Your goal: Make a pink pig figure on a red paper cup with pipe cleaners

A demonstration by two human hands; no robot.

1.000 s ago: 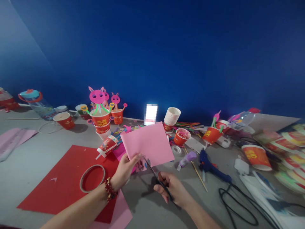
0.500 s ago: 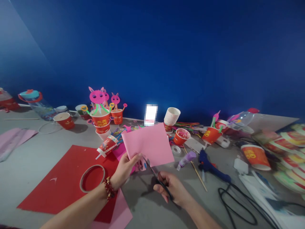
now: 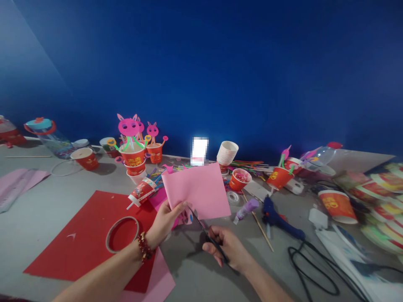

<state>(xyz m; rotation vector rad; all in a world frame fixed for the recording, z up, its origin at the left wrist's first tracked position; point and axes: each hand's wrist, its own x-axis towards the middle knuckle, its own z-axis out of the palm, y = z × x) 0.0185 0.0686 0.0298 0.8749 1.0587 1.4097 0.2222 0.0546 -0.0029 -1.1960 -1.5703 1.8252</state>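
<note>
A sheet of pink paper [image 3: 198, 188] is pinched at its lower left edge by my left hand [image 3: 166, 220], thumb on top. My right hand [image 3: 228, 247] grips a pair of black scissors [image 3: 217, 247]. The scissors' blades point up and left and meet the paper's lower edge close to my left thumb. Small pink and blue bits show under my left fingers; I cannot make out what they are. Beneath my left forearm lies a red sheet [image 3: 78, 235], with a roll of tape [image 3: 108, 239] resting on it.
Red paper cups with pink pig faces [image 3: 128, 126] stand at the back left. A cup stack [image 3: 228, 152] rises behind the paper. To the right lie a purple glue stick [image 3: 247, 210], a wooden stick [image 3: 262, 233], a blue glue gun [image 3: 280, 220] and its black cable.
The pink paper has shifted very slightly to the right and down. Both hands and the scissors stay almost where they were.
</note>
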